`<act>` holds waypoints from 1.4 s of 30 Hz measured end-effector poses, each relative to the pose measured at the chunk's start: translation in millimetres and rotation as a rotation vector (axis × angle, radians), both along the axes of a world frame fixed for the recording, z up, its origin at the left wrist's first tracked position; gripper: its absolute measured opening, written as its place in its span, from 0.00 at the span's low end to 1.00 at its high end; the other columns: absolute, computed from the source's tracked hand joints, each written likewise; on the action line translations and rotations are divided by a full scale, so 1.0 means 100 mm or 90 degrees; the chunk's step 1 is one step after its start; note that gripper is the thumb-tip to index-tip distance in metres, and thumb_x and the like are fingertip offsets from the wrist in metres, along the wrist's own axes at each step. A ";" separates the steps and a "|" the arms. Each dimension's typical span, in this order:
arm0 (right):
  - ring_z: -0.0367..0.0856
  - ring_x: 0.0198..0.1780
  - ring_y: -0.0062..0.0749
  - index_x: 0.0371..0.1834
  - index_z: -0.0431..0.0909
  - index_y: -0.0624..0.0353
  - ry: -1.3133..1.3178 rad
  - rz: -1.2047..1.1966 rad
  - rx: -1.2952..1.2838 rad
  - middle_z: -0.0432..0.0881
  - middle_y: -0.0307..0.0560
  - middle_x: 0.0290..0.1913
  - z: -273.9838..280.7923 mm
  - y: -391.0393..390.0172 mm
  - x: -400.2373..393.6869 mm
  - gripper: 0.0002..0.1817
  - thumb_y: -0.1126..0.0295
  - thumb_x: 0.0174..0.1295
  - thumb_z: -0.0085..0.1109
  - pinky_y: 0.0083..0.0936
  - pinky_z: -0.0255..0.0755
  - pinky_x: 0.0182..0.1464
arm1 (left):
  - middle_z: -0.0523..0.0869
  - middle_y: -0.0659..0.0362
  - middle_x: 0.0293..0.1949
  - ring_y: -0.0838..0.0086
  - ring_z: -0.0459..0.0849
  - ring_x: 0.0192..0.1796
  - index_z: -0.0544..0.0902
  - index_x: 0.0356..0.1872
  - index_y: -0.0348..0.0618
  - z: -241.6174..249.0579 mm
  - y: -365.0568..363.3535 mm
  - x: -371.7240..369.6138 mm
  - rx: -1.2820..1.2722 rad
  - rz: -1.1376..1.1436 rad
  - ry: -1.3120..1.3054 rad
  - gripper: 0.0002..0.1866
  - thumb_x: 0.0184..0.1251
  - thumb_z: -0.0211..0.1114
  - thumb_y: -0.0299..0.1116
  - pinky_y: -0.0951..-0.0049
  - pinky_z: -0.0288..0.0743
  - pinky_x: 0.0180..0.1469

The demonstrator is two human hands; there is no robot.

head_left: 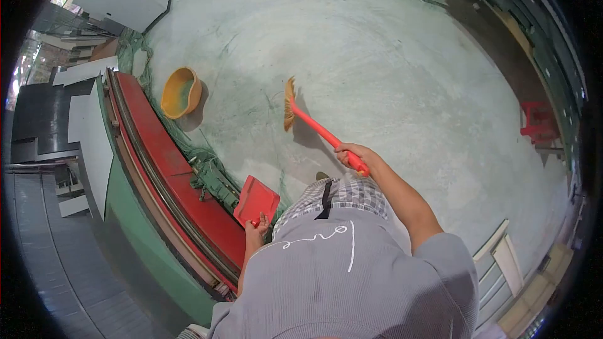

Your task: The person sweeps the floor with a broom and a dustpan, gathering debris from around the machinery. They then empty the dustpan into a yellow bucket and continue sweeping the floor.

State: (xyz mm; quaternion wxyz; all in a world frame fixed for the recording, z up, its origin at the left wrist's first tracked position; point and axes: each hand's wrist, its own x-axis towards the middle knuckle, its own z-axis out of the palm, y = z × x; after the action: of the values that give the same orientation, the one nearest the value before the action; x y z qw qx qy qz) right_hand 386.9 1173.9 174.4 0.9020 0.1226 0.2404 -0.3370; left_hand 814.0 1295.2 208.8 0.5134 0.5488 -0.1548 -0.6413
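Observation:
My right hand (355, 154) is wrapped round the red handle of a broom (319, 130), near its top end. The broom's tan bristles (289, 104) point away from me, low over the concrete floor, with a shadow beside them. In my left hand (257, 226) is a red dustpan (257, 199), gripped by its short handle and held close to my left side. Its flat pan faces up and looks bare. Green netting (213, 176) lies bunched just beyond the dustpan.
A yellow tub (181, 93) stands tilted in view on the floor ahead to the left. Along my left runs a long red and green machine bed (157, 144). A red stool (538, 123) is at the far right, and pale boards (507, 257) lean at the lower right.

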 end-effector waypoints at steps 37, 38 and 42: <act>0.65 0.13 0.26 0.26 0.64 0.59 0.557 0.262 -0.176 0.66 0.39 0.14 -0.85 0.14 0.10 0.05 0.73 0.46 0.48 0.23 0.63 0.14 | 0.78 0.47 0.34 0.61 0.79 0.36 0.64 0.42 0.38 -1.11 -0.04 0.02 0.370 0.397 0.325 0.18 0.51 0.45 0.38 0.59 0.68 0.42; 0.65 0.12 0.23 0.27 0.63 0.58 0.430 0.214 -0.159 0.66 0.38 0.14 -0.97 0.03 0.23 0.06 0.73 0.47 0.48 0.20 0.63 0.14 | 0.78 0.46 0.34 0.60 0.79 0.36 0.63 0.42 0.39 -1.08 0.04 0.02 0.364 0.391 0.314 0.18 0.51 0.45 0.38 0.59 0.68 0.42; 0.63 0.13 0.15 0.31 0.61 0.57 0.118 0.121 -0.074 0.65 0.34 0.14 -0.78 -0.03 0.31 0.08 0.72 0.49 0.49 0.12 0.59 0.13 | 0.78 0.48 0.33 0.60 0.79 0.36 0.62 0.41 0.40 -0.94 0.25 0.05 0.253 0.307 0.251 0.17 0.50 0.45 0.36 0.57 0.68 0.44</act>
State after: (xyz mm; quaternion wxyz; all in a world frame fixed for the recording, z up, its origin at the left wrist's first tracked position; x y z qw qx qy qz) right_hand 417.5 1170.8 96.9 0.9093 0.0151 0.3133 -0.2734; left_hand 818.7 1319.9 115.3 0.5530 0.5246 0.2083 -0.6129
